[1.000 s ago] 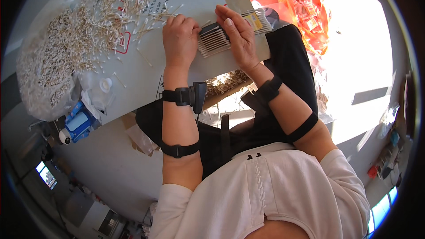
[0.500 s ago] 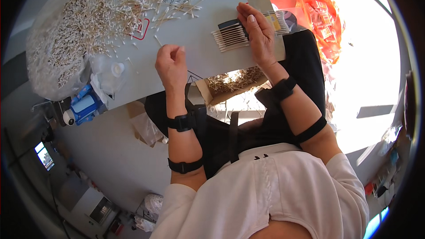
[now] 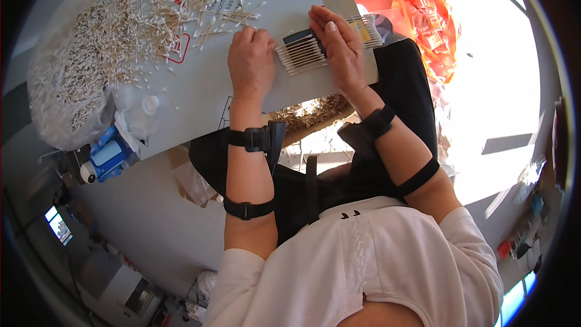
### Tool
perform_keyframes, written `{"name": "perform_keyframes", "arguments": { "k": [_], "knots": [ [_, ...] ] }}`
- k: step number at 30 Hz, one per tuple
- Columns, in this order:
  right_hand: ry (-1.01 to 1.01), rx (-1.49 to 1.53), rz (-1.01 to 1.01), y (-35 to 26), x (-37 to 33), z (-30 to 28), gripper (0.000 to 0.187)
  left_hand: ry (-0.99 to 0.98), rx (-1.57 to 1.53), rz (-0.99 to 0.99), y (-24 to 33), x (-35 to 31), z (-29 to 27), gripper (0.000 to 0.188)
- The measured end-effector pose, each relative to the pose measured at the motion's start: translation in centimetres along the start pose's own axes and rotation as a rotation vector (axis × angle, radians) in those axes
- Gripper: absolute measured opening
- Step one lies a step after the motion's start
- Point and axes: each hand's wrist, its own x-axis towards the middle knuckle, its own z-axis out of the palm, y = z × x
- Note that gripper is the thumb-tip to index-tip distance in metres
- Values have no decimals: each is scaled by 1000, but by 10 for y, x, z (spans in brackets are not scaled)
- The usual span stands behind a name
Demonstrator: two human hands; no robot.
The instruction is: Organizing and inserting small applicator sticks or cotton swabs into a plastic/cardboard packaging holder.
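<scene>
On the table (image 3: 193,100), I find the right hand (image 3: 344,54) laid flat across the cotton-swab row (image 3: 302,57), presumably steadying it, near the left hand (image 3: 251,63), whose grip, fingertips hidden, I cannot tell.

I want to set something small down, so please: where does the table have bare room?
The table is bare between the swab pile, left hand and near edge, and also beyond the lined-up swabs, right of the pile. It is crowded left, at the pile and plastic bag, and around the right hand.
</scene>
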Motion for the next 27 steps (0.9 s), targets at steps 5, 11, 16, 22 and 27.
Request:
{"name": "perform_keyframes", "arguments": {
  "k": [5, 11, 16, 22, 27],
  "knots": [
    [0, -45, -41, 4, -1, -1, 37, -105, -154, 126, 9, 7, 13, 16],
    [-26, -254, -107, 6, -7, 2, 38, 319, -974, -361, 40, -32, 38, 39],
    [34, -253, -134, 13, -5, 6, 36, 377, -1137, -438, 60, -28, 44, 44],
    [2, -287, -112, 13, 0, 11, 38, 374, -1189, -431, 46, -23, 46, 48],
    [-2, -274, -108, 13, 2, 9, 39, 402, -1297, -454, 45, -23, 43, 43]
  ]
}}
